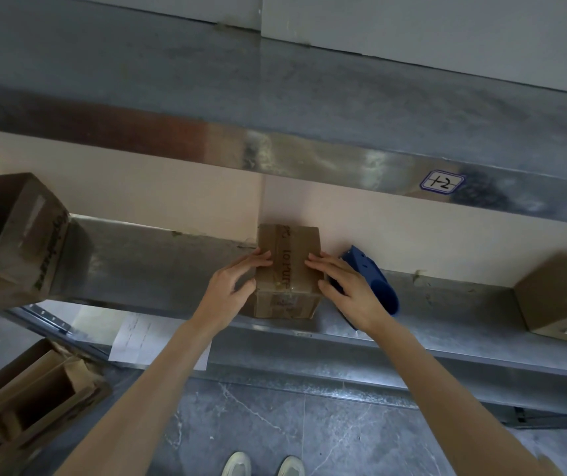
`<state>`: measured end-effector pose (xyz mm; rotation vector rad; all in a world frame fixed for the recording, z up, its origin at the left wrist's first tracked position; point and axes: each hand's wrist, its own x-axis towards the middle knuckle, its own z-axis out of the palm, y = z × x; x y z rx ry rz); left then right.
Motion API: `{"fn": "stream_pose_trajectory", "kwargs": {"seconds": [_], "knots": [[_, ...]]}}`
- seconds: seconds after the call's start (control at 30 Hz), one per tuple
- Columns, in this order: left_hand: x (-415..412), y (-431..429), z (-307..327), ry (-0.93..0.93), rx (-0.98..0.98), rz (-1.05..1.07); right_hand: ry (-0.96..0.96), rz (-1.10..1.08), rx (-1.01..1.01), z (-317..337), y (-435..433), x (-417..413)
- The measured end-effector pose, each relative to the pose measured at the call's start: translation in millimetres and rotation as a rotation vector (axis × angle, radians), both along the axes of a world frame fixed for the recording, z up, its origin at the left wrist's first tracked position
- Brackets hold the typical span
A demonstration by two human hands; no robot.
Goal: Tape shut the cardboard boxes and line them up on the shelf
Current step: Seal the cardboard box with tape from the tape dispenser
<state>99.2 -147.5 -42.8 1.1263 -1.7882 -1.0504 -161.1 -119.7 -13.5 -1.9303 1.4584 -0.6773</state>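
Observation:
A small closed cardboard box (289, 249) with tape over its top seam stands on the metal shelf (158, 266), against the pale back wall. My left hand (235, 286) grips its left side, fingers on the top edge and thumb on the front. My right hand (347, 286) presses on its right side in the same way. A blue tape dispenser (380, 286) lies on the shelf just right of the box, partly hidden behind my right hand.
A larger open box (10, 235) sits at the shelf's left end and a closed box (563, 297) at its right end. An upper shelf (309, 156) with a label hangs overhead. Open boxes (31, 400) lie on the floor at the left, and a paper sheet (137, 338) lies below the shelf.

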Motion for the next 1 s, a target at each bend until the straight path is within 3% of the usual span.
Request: {"fn": "stream_pose_trajectory", "kwargs": {"seconds": [0.17, 0.7, 1.0], "knots": [[0, -2, 2, -0.05, -0.049, 0.031, 0.074, 0.064, -0.016, 2, -3, -5], [-8, 0, 0, -0.076, -0.165, 0.157, -0.06, -0.043, -0.14, -12, -1, 4], [-2, -4, 2, -0.104, -0.132, 0.097, 0.032, -0.049, -0.065, -8, 0, 6]]}}
